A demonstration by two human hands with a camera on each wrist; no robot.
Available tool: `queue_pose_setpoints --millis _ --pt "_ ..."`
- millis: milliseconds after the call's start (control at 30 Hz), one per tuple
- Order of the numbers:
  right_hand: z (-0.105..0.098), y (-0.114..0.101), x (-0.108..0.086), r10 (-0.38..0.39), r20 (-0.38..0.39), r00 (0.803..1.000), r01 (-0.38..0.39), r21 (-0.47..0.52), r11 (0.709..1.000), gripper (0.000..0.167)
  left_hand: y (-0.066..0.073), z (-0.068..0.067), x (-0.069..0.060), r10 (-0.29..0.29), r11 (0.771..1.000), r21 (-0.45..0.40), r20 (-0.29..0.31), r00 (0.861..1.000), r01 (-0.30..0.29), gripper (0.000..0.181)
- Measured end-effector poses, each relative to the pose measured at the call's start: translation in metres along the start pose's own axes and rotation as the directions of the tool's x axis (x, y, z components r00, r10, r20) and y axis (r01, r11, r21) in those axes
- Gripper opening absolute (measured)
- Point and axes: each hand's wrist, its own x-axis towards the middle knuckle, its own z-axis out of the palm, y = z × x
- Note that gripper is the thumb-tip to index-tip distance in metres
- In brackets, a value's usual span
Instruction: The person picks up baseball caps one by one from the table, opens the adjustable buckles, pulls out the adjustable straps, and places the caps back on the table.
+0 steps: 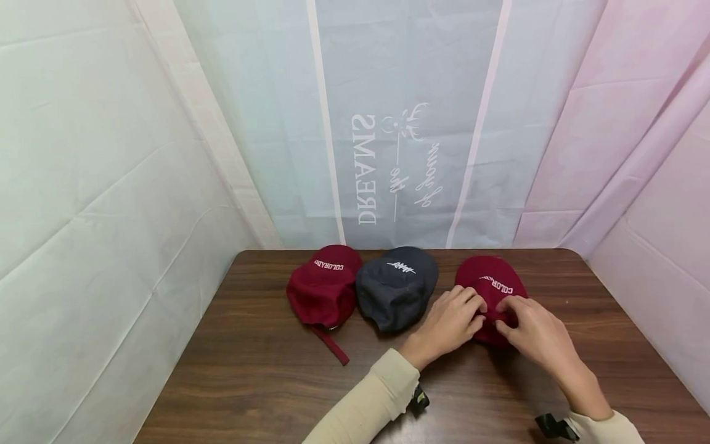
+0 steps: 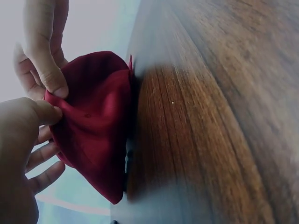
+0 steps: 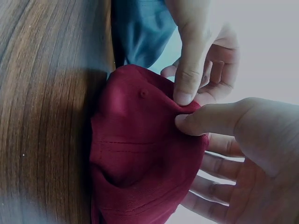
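Note:
On the right of the table lies a red cap (image 1: 492, 274) with white COLORADO lettering. Its crown fabric is pinched by both hands, close beside each other. My left hand (image 1: 450, 320) holds the fabric between thumb and fingers from the left; my right hand (image 1: 535, 330) does so from the right. In the left wrist view the thumbs press on the near side of the cap (image 2: 100, 126), its crown folded. The right wrist view shows the cap (image 3: 140, 144) with a small eyelet and stitched seams, fingers behind the cloth.
A dark blue-grey cap (image 1: 394, 287) with white lettering sits left of my left hand. Beside it is another red COLORADO cap (image 1: 324, 290), its strap (image 1: 331, 346) trailing toward me. All rest on a brown wooden table (image 1: 249, 370); a printed cloth (image 1: 399, 61) hangs behind.

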Motion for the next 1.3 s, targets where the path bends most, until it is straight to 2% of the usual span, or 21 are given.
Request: queue_pose_setpoints --millis 167,467,633,800,1033,1300 --pt "-0.001 -0.003 0.002 0.0 0.013 1.0 0.0 0.014 1.0 0.021 -0.003 -0.002 -0.001 -0.028 1.0 -0.014 -0.031 0.999 0.028 0.007" --pt "0.0 -0.004 0.003 0.006 0.05 0.999 -0.007 0.016 1.0 0.024 -0.011 -0.006 -0.004 -0.074 0.996 -0.043 -0.046 0.996 0.072 0.006" --pt "0.001 -0.004 0.003 -0.01 0.038 0.999 0.009 0.01 1.0 0.023 -0.018 -0.006 -0.006 -0.084 0.995 -0.058 -0.077 0.993 0.08 0.006" --pt "0.002 -0.008 0.002 -0.025 -0.015 1.0 0.025 0.007 1.0 0.022 -0.023 -0.009 -0.008 -0.091 0.994 -0.077 -0.11 0.99 0.083 0.007" --pt "0.005 -0.013 0.003 -0.086 -0.178 0.98 0.086 -0.004 0.996 0.02 -0.028 -0.013 -0.01 -0.112 0.988 -0.124 -0.121 0.986 0.097 0.008" --pt "0.008 -0.015 0.003 -0.119 -0.241 0.963 0.125 0.011 0.992 0.025 -0.033 -0.017 -0.013 -0.132 0.983 -0.148 -0.129 0.983 0.112 0.008"
